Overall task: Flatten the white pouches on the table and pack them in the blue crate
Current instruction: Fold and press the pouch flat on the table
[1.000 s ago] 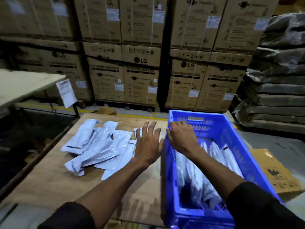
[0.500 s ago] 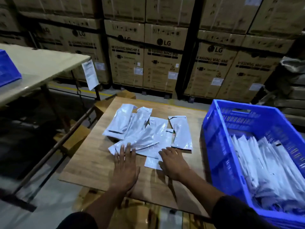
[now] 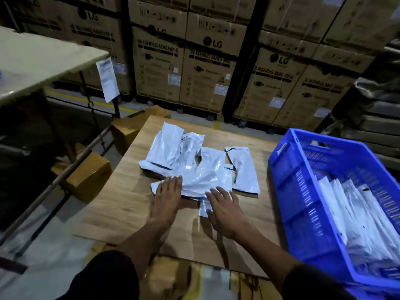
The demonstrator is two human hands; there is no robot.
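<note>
Head camera is looking down at my two hands over the wooden tabletop (image 3: 121, 204). I am laying my left hand (image 3: 166, 197) flat on the near left edge of the pile of white pouches (image 3: 194, 167), its fingers (image 3: 173, 182) straight and close together, gripping nothing. I am spreading my right hand (image 3: 225, 210) palm down over the near right edge of the same pile, its fingers (image 3: 213, 194) straight and slightly apart, their tips lying on a pouch. The pouches are overlapping in a loose heap at the middle of the tabletop, and one pouch (image 3: 243, 169) is lying just beside the heap on its right. The blue crate (image 3: 303, 204) is standing at the right of the tabletop, apart from the heap, holding more white pouches (image 3: 355, 215) stacked on edge. Behind, cardboard washing machine boxes (image 3: 205, 68) are standing in stacked rows.
</note>
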